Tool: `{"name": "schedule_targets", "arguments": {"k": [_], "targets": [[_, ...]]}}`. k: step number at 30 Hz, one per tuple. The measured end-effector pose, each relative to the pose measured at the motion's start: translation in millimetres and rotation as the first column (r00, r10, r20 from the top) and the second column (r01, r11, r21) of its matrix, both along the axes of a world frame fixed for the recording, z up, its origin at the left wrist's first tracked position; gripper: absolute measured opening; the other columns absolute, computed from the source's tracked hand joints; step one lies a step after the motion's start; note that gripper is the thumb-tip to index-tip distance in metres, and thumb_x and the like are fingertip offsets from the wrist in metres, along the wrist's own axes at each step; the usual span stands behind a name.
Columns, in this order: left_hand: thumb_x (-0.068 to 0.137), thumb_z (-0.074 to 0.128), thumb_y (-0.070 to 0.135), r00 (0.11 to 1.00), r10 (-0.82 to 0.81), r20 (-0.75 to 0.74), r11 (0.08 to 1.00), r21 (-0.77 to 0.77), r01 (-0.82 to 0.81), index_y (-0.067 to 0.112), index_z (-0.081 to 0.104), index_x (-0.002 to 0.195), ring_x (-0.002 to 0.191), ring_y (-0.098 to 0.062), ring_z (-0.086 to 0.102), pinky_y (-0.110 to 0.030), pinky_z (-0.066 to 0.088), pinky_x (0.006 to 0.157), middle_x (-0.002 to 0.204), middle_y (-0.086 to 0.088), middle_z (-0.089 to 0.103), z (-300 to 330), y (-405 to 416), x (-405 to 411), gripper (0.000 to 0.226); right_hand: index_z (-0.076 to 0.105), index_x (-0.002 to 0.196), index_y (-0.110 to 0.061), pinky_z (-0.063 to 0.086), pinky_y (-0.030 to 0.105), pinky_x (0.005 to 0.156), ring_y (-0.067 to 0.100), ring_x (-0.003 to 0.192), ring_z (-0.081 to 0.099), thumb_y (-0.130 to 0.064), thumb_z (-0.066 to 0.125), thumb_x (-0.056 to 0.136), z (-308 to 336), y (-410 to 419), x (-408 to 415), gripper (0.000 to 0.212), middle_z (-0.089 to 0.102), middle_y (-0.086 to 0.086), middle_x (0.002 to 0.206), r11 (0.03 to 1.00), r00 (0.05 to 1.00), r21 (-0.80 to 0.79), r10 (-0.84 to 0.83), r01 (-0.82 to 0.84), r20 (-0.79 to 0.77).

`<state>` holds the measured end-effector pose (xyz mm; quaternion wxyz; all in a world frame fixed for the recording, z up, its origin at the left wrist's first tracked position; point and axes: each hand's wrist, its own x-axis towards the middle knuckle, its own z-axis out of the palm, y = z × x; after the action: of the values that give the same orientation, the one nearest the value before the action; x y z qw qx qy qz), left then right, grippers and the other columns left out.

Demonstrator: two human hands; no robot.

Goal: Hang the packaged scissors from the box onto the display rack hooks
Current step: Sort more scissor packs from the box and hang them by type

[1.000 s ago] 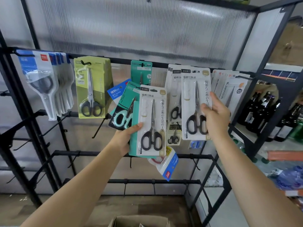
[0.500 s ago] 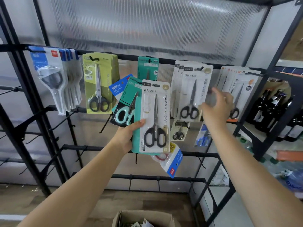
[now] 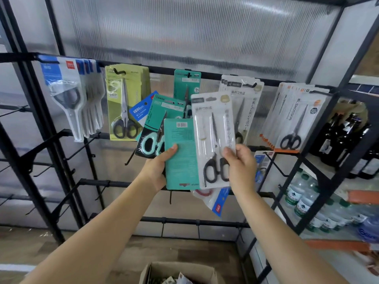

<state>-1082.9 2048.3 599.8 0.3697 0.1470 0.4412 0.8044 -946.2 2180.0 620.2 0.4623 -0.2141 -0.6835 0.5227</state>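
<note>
White pack (image 3: 213,138) now in right grip (image 3: 240,162)

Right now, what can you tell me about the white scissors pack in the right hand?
The white pack is a tall white card under a clear plastic blister, with dark print that is too blurred to read and a beige badge at its top right corner. Inside lies one pair of scissors, black loop handles low, slim metal blades pointing up. The right hand pinches its lower right edge, holding it nearly upright in front of the rack, not yet on a hook. Its left edge overlaps the teal pack.
</note>
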Motion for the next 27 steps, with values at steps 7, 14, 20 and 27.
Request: {"name": "schedule_targets", "arguments": {"k": [7, 14, 20, 27], "targets": [[0.060, 0.078, 0.029, 0.998, -0.028, 0.047, 0.999, -0.015, 0.029, 0.016, 0.068, 0.103, 0.087, -0.026, 0.072, -0.043, 0.057, 0.058, 0.102, -0.008, 0.073, 11, 22, 13, 0.046, 0.044, 0.137, -0.008, 0.052, 0.028, 0.088, 0.042, 0.096, 0.057, -0.003, 0.058, 0.090, 23, 16, 12, 0.050, 0.059, 0.035, 0.104, 0.998, 0.992, 0.066, 0.015, -0.007, -0.123], [0.058, 0.079, 0.027, 0.999, 0.029, 0.040, 0.998, -0.059, -0.026, 0.016, 0.069, 0.098, 0.082, -0.027, 0.073, -0.044, 0.056, 0.054, 0.097, -0.007, 0.074, 8, 27, 10, 0.042, 0.047, 0.135, -0.007, 0.052, 0.013, 0.074, -0.002, 0.089, 0.066, 0.000, 0.055, 0.090, 24, 32, 24, 0.047, 0.064, -0.009, 0.109, 0.999, 0.982, -0.030, -0.029, 0.023, -0.187], [0.059, 0.078, 0.030, 1.000, 0.031, 0.006, 0.996, -0.085, -0.030, 0.015, 0.067, 0.108, 0.089, -0.027, 0.072, -0.041, 0.057, 0.063, 0.104, -0.007, 0.073, 5, 23, 6, 0.053, 0.044, 0.138, -0.008, 0.052, 0.019, 0.083, 0.015, 0.107, 0.060, -0.003, 0.055, 0.092, 42, 69, 26, 0.048, 0.057, 0.018, 0.129, 0.981, 0.965, 0.007, -0.190, 0.194, -0.181], [0.062, 0.077, 0.024, 1.000, 0.030, 0.003, 0.996, -0.080, -0.030, 0.011, 0.067, 0.100, 0.082, -0.027, 0.073, -0.038, 0.058, 0.058, 0.096, -0.009, 0.074, 4, 24, 7, 0.041, 0.044, 0.139, -0.014, 0.032, 0.010, 0.042, 0.000, 0.042, 0.031, -0.009, 0.053, 0.094, 37, 84, 23, 0.046, 0.057, -0.008, 0.064, 0.965, 0.972, 0.116, -0.229, 0.234, -0.055]]}}
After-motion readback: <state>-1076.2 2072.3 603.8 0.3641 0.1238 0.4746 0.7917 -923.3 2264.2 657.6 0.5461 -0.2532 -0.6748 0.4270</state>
